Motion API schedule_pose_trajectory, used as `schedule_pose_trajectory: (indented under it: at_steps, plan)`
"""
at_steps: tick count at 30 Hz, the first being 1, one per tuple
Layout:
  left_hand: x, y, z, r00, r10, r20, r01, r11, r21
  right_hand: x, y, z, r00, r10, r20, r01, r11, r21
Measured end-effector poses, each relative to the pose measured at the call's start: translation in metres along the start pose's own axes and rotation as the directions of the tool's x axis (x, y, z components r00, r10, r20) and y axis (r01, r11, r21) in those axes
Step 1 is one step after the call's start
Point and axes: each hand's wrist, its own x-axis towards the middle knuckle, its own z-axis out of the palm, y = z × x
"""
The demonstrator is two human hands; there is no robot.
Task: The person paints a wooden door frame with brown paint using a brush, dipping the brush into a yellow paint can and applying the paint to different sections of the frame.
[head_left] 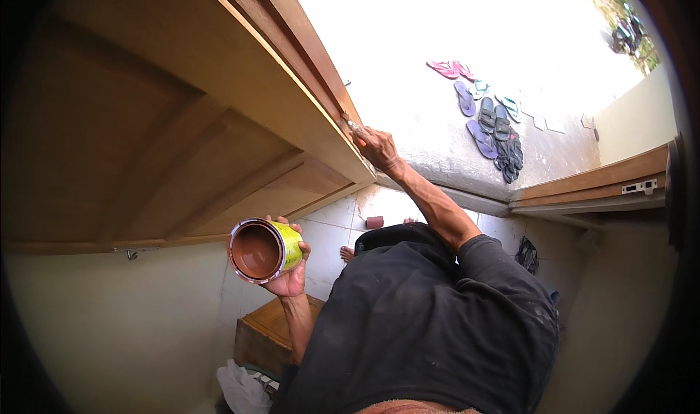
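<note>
My left hand point(293, 281) is wrapped round a yellow-green paint can point(291, 243), which is tilted so that its open mouth shows reddish-brown paint point(257, 255) inside. With my right arm stretched forward, my right hand point(378, 148) grips a small paintbrush point(353, 126). Its bristle end is at the brown wooden door frame point(321, 64), seemingly touching it; the exact contact is too small to make out. Most of the brush handle is hidden in my fingers. On the left, a panelled wooden door point(146, 115) stands beside the frame.
Beyond the threshold, several pairs of sandals point(485, 126) lie on bright ground. A reddish-brown block-like thing point(374, 222) sits on the white tiled floor point(332, 215) near my feet. Beneath my left arm are a wooden cabinet point(266, 330) and a white plastic bag point(244, 388). A metal strike plate point(639, 187) marks the right jamb.
</note>
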Motion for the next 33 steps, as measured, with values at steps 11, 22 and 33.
schedule_pose_trajectory:
  at_steps: [11,22,33]
  plan:
    - [0.006,0.0,-0.002,0.999,-0.014,0.042,0.015,1.0,-0.021,0.124,-0.053,-0.053,0.89,-0.254,-0.378,0.273,0.962,-0.003]
    - [0.002,0.001,-0.003,1.0,-0.009,-0.002,0.009,1.0,0.006,0.06,-0.021,-0.023,0.941,-0.21,-0.264,0.218,0.976,0.001]
    - [0.004,-0.005,0.006,1.0,0.002,-0.011,-0.002,1.0,-0.002,-0.006,0.01,0.004,1.0,0.002,-0.031,0.0,0.998,0.057]
